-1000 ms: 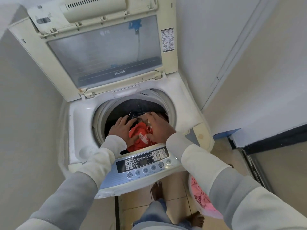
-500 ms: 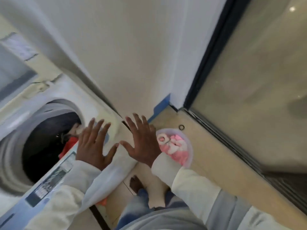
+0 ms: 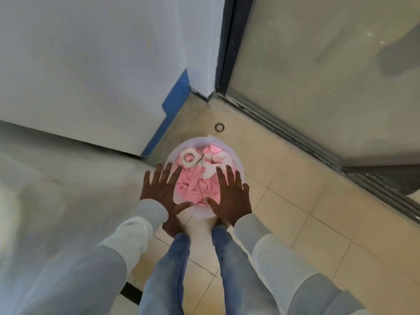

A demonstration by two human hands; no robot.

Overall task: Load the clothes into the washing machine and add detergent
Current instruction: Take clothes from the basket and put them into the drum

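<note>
A round translucent white basin (image 3: 239, 167) stands on the tiled floor in front of my feet. Pink and white clothes (image 3: 197, 185) fill it. My left hand (image 3: 161, 189) hovers over the basin's left side with fingers spread and straight, holding nothing. Over the right side my right hand (image 3: 230, 194) is spread the same way, also empty. Whether the hands touch the clothes I cannot tell. The washing machine's side (image 3: 41, 201) fills the blurred left of the view; its drum is out of sight.
A white wall with a blue strip (image 3: 169, 114) meets the floor behind the basin. A dark-framed glass sliding door (image 3: 318, 76) and its track run along the right. A small ring (image 3: 219, 127) lies on the beige floor tiles beyond the basin.
My hands left the red garment in the drum and swung right and down with my gaze. They now hang spread over the basin of pink clothes on the floor.
</note>
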